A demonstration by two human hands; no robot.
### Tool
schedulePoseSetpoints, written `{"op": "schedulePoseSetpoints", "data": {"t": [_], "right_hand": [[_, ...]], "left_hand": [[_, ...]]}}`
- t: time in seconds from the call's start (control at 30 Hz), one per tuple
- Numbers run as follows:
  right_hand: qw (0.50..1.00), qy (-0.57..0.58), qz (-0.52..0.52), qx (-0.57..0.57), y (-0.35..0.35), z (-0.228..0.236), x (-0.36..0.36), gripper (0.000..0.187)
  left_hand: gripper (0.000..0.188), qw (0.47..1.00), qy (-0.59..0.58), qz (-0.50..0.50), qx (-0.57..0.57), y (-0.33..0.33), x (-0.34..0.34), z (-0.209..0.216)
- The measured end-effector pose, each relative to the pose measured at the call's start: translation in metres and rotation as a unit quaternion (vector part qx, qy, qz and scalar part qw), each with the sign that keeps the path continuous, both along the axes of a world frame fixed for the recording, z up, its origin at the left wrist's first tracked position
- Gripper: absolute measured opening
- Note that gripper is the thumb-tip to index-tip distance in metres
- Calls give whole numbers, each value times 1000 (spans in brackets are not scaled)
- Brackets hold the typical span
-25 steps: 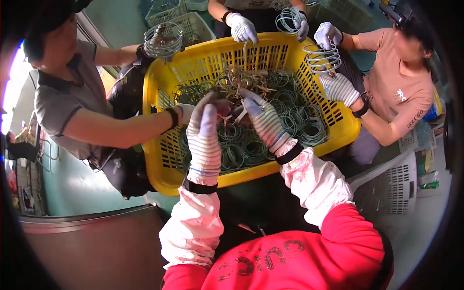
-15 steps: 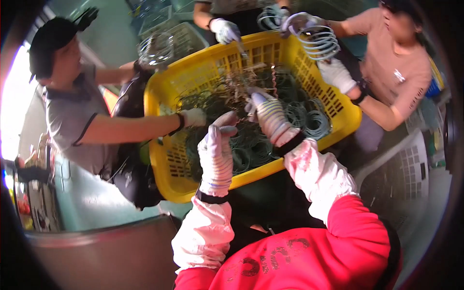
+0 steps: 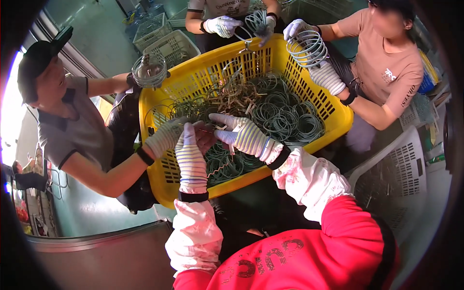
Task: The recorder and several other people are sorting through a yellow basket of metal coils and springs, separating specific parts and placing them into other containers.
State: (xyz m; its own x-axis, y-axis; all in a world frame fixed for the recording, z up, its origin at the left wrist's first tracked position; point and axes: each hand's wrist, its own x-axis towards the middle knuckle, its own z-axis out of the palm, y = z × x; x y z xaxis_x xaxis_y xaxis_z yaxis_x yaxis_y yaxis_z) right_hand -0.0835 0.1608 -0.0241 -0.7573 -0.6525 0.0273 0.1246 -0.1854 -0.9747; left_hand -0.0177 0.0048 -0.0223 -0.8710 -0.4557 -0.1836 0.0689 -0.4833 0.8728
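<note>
My left hand (image 3: 191, 157), in a striped knit glove, is over the near-left part of a yellow basket (image 3: 237, 184). Its thumb points up and its stained fingers curl round a thin reddish wire (image 3: 207, 130). Just right of it, my right hand (image 3: 249, 139) stretches its thumb and index finger toward the wire, tips apart. Beneath lie many coiled grey-green wire rings (image 3: 285, 116) and a pile of brownish strips (image 3: 239, 96). A wavy copper-coloured strip (image 3: 220, 169) hangs below my hands. A co-worker's gloved hand (image 3: 166, 136) reaches in beside my left fingers.
Co-workers sit at the left, far and right sides. The left one holds clear-looking rings (image 3: 149, 70). The right one holds a grey coil (image 3: 307, 49), and the far one more rings (image 3: 256, 23). White crates (image 3: 171, 46) stand behind; a white basket (image 3: 411, 169) is at right.
My hands have moved left and closer together. The left co-worker's hand has come beside mine. The far co-worker's ring bundle now hangs over the basket rim. The wavy strip shows lower and nearer.
</note>
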Motion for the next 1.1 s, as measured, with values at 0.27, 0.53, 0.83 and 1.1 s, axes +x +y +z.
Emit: {"op": "schedulePoseSetpoints", "data": {"t": [0.27, 0.53, 0.83, 1.1], "right_hand": [[999, -5, 29, -28, 8, 10, 7, 56], [901, 297, -150, 279, 14, -15, -29, 50], [828, 322, -109, 446, 13, -20, -27, 57], [918, 253, -109, 285, 13, -38, -37, 53]], "left_hand": [[38, 986, -2, -1, 164, -6, 1, 2], [55, 991, 35, -85, 96, -20, -4, -14], [70, 965, 213, -71, -135, 49, 11, 18], [72, 942, 260, -117, -177, 61, 17, 18]]}}
